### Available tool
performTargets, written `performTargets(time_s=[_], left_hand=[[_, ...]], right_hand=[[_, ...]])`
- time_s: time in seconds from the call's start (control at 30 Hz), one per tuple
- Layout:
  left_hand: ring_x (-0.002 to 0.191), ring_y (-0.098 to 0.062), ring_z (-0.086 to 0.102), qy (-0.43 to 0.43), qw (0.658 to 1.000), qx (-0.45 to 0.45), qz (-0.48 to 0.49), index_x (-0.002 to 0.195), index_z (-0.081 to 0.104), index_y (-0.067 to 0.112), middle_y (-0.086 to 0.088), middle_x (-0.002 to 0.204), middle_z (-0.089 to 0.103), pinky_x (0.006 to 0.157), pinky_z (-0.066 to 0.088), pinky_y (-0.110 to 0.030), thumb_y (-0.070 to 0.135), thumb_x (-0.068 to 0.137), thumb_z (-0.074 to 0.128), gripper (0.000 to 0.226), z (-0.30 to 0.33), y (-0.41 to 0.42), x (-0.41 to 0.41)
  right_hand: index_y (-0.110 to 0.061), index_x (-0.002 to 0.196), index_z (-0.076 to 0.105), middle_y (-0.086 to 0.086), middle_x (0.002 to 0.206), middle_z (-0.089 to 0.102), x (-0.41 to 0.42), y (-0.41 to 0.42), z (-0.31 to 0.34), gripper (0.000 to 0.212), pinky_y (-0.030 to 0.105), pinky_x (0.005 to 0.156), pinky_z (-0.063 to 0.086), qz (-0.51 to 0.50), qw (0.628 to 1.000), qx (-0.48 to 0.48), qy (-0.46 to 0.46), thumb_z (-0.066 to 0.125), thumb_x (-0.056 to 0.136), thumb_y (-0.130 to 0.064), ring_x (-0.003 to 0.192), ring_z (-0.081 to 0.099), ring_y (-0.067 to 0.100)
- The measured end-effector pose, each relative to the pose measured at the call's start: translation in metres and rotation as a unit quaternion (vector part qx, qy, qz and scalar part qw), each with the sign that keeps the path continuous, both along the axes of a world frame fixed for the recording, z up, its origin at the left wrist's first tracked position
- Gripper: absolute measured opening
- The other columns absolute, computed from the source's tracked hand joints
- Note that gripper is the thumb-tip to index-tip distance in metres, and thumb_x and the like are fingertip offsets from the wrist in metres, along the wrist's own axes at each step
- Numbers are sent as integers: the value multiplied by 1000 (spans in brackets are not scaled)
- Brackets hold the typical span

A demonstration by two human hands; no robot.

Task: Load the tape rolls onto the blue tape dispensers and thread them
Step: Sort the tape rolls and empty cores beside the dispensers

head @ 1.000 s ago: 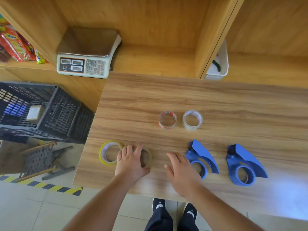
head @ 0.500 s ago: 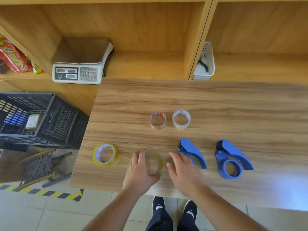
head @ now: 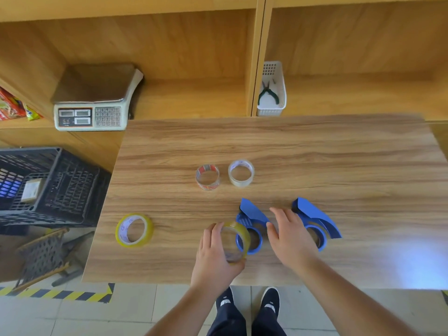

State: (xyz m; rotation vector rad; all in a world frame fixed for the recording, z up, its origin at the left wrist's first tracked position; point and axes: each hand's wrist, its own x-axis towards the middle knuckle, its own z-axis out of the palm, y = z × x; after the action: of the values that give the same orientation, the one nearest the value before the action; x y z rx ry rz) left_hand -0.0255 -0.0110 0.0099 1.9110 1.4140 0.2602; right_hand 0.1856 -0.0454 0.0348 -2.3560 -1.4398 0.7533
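My left hand [head: 215, 254] grips a yellowish tape roll [head: 238, 235], lifted and tilted, right beside the left blue dispenser [head: 251, 223] and overlapping its ring. With fingers spread and nothing held, my right hand [head: 289, 235] hovers between that dispenser and the right blue dispenser [head: 315, 215], covering part of the latter's ring. A second yellow roll [head: 134, 229] lies near the table's left edge. Farther back, a roll with red print [head: 207, 177] and a clear whitish roll [head: 241, 173] stand side by side.
The wooden table [head: 339, 166] stands against shelving. A weighing scale [head: 93, 100] sits on the shelf at back left. A white basket [head: 271, 89] with pliers stands at the back. A black crate [head: 48, 185] is left of the table.
My left hand has lifted the yellowish roll off the table and carried it right to the left dispenser. My right hand moved right, off the left dispenser toward the right one.
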Motion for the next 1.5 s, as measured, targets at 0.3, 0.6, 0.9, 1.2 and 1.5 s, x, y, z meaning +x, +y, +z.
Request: performTargets(time_s=[0.3,0.6,0.9,1.2,1.5], left_hand=[[130,-12,40,34,999,-6,11,149,31,29,14,134,34,106,39,-27,46,64,80,99,-2,-13,41],[132,-18,41,102,993,-21,59,154,26,21,5,140,38,110,41,-34,55,66,78,107,-10,-15,76],[135,-22,40,159,983,-44,76,157,19,18,1,145,36,111,41,-36,57,71,78,111,-30,-14,88],[138,-23,38,156,984,-30,80,157,18,18,0,148,35,112,41,-38,61,71,77,113,-39,-16,85],[141,-19,38,123,989,-16,78,154,22,29,7,152,34,110,42,-38,71,74,62,98,-25,-16,60]], right_hand=[[-17,146,39,5,140,50,19,-10,-13,49,39,102,45,6,999,-43,16,46,101,-34,131,44,25],[-19,149,35,3,143,49,25,-8,-23,50,38,103,45,13,997,-62,45,43,101,-33,133,42,23],[-21,149,35,3,146,47,24,-11,-30,48,38,99,47,28,994,-89,60,39,103,-36,131,46,23],[-20,152,32,3,149,46,21,-14,-30,51,37,102,46,28,992,-98,70,40,104,-36,134,45,24],[-17,143,41,5,141,50,11,-11,-21,44,36,97,46,19,997,-69,27,46,102,-31,128,47,24]])
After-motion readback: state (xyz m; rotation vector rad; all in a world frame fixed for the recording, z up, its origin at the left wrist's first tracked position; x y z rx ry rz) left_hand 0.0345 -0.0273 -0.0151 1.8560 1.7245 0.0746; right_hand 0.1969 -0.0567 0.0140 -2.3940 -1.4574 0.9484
